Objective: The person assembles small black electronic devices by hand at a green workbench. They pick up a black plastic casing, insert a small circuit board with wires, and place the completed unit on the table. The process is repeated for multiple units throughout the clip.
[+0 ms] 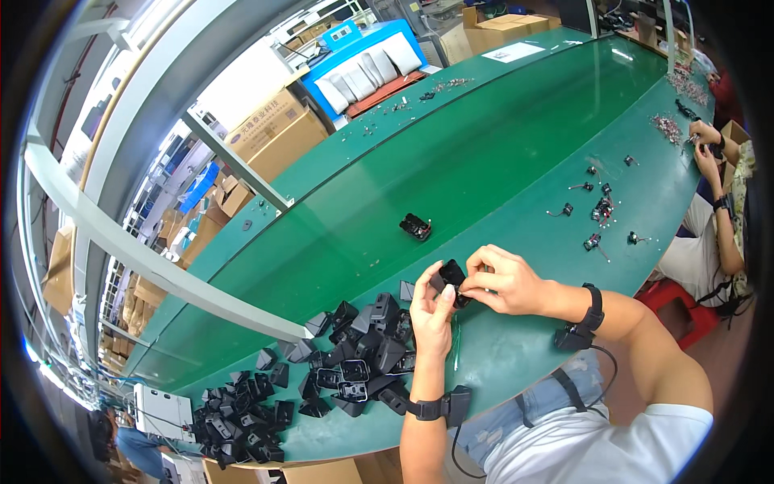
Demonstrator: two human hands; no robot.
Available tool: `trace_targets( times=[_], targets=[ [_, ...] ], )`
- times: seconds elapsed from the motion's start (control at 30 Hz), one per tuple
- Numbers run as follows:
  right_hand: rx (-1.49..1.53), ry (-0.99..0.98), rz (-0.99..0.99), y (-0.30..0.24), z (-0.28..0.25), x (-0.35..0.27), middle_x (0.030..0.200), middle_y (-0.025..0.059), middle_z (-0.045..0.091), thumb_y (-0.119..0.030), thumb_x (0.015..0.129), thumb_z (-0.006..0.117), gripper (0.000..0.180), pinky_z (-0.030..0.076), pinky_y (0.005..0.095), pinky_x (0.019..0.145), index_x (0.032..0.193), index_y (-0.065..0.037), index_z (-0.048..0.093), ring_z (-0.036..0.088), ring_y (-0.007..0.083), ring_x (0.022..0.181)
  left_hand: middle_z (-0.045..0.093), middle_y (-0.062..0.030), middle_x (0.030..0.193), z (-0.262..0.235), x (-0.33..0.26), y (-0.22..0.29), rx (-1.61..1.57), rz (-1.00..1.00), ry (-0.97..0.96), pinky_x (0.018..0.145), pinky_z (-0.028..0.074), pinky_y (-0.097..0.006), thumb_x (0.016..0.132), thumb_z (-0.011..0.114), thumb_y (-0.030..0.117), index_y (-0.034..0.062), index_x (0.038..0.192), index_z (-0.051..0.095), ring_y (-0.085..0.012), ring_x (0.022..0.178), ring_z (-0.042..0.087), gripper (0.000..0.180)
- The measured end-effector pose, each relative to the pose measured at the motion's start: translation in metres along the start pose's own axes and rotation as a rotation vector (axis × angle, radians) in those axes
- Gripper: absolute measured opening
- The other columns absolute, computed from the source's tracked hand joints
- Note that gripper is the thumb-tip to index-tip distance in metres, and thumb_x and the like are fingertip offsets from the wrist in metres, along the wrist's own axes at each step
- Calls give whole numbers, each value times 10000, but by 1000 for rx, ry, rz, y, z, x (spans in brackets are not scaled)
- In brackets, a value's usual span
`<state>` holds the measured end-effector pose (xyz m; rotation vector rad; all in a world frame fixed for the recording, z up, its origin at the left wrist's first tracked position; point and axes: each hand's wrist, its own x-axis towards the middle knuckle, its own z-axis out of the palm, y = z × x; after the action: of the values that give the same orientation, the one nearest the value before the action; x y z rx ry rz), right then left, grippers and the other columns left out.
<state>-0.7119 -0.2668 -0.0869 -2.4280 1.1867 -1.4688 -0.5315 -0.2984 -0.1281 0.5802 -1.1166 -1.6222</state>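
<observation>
Green conveyor belt (484, 153) runs the length of a factory hall, with a flat green worktable (516, 347) along its near side, seen from the head camera. Just off the near edge of the belt, above the worktable, a worker's two bare hands meet over a small black plastic housing (451, 278). Left hand (431, 319) grips the housing from below, thumb and fingers closed on its sides. Right hand (504, 278) pinches the same part from above, fingertips pressed together on its top edge. Both wrists carry black strapped bands with trailing cables.

Left of the hands, on the worktable, lies a heap of black housings (367, 347), and further left a second, smaller pile (242, 415). On the belt, just beyond the hands, sits a single black part (415, 227). Right of it along the worktable, small wired components (601, 211) lie scattered. At the table's far right end a second person's hands (705, 149) work on small pieces. Beyond the belt's far side stand cardboard boxes (270, 129) and a blue bin (367, 60).
</observation>
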Motion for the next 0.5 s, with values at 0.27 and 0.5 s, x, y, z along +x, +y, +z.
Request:
trace_targets(
  times=[0.27,0.5],
  targets=[
    [143,-78,41,17,7,-5,1098,101,569,-114,751,764,169,519,393,765,900,-64,705,565,280,967,615,-103,1191,5,-3,-5,90,-62,85,782,590,-308,986,612,176,12,1397,461,-183,971,667,467],
    [166,-105,85,18,15,-12,1416,180,507,-172,709,844,300,532,454,923,978,-74,756,520,394,1254,637,-122,1172,9,-3,-5,91,-99,168,757,626,-321,1039,523,277,3,1449,429,-177,978,680,501]
  ],
)
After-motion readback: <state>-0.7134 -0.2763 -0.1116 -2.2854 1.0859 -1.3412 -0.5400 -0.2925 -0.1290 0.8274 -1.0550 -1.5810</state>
